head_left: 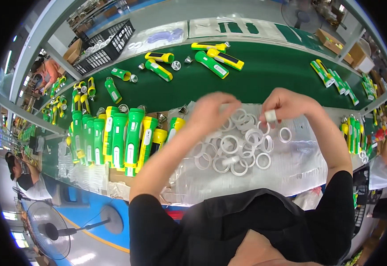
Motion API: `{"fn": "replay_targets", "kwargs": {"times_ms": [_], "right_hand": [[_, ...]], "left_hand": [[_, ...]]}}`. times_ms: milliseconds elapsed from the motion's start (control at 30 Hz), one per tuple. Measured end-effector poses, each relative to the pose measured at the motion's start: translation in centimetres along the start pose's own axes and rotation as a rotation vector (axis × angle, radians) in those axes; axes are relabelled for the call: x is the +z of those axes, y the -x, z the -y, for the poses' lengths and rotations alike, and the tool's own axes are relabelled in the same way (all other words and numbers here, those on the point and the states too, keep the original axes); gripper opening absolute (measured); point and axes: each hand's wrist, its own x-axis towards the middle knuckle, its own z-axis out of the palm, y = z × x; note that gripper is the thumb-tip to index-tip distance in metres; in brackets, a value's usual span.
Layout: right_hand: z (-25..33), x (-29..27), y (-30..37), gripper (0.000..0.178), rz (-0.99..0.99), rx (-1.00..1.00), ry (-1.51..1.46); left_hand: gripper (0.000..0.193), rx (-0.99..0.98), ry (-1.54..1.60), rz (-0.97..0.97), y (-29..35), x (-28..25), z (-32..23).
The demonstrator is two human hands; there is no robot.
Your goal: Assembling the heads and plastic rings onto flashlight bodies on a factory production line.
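Dozens of white plastic rings (240, 148) lie loose in a heap on a sheet of clear plastic film (300, 173), spread close in front of the person so that both hands reach them without stretching. The right hand (286, 105), at the heap's far right edge, pinches one small white ring (270, 116) between thumb and fingertips, lifted just clear of the pile. The left hand (211, 111) hovers over the heap's far left edge; it is smeared by motion, so I cannot tell whether it is closed on a ring or loose. Left of the heap, green and yellow torches (118, 137) stand packed side by side in a row, probably parked within arm's reach. Beyond the heap, more torch bodies (211, 62) and small silvery reflector cups (175, 65) lie scattered on the green belt (264, 75). A black crate (107, 44) sits far left of them. The crate's contents are too small to make out, and the fisheye rim cuts off the bench at both ends.
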Motion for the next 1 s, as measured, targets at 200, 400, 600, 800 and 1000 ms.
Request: {"fn": "replay_targets", "kwargs": {"times_ms": [200,400,600,800,1000], "right_hand": [[-2.5,-3.4,-7.9,0.018,-0.179,-0.168,0.016],[-12.1,-8.7,-19.2,0.052,-0.884,-0.054,0.669],[-12.5,-9.1,-23.0,0.064,-0.767,0.176,0.637],[-11.1,-8.2,-25.2,0.059,-0.833,0.067,0.333],[-9.3,-5.9,-26.1,0.050,-0.809,-0.094,-0.399]], "left_hand": [[0.086,-0.616,-0.582,-0.039,-11.1,-0.2,10.6],[0.116,-0.851,-0.246,-0.059,-15.1,3.2,16.0],[0.103,-0.737,-0.465,-0.409,-13.1,-1.8,17.5],[0.083,-1.154,-0.703,-0.415,-8.1,-12.3,23.6],[0.095,-1.285,-0.370,-0.537,-7.4,-11.5,25.6]]}}
